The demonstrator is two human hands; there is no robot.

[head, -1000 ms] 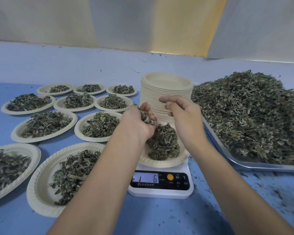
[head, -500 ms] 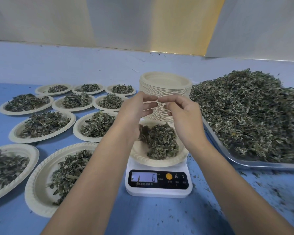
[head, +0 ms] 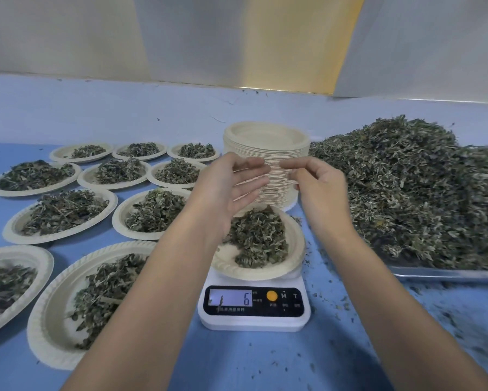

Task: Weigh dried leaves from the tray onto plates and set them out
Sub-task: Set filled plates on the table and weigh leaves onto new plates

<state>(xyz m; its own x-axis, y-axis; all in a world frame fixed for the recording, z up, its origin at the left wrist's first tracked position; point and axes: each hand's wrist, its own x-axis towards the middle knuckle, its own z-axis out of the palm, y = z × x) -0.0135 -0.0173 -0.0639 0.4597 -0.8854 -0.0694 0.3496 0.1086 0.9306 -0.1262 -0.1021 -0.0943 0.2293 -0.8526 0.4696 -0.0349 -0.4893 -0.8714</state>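
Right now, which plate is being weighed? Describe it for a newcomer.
Start at the metal tray heaped with leaves on the right. Left of it a white scale sits in front of the stack of empty plates. The plate on the scale is the only filled one off the blue table.

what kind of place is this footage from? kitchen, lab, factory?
Probably a small herb or tea portioning bench, not a kitchen: a metal tray heaped with dried leaves, a digital scale bearing a plate, and rows of filled plates set out.
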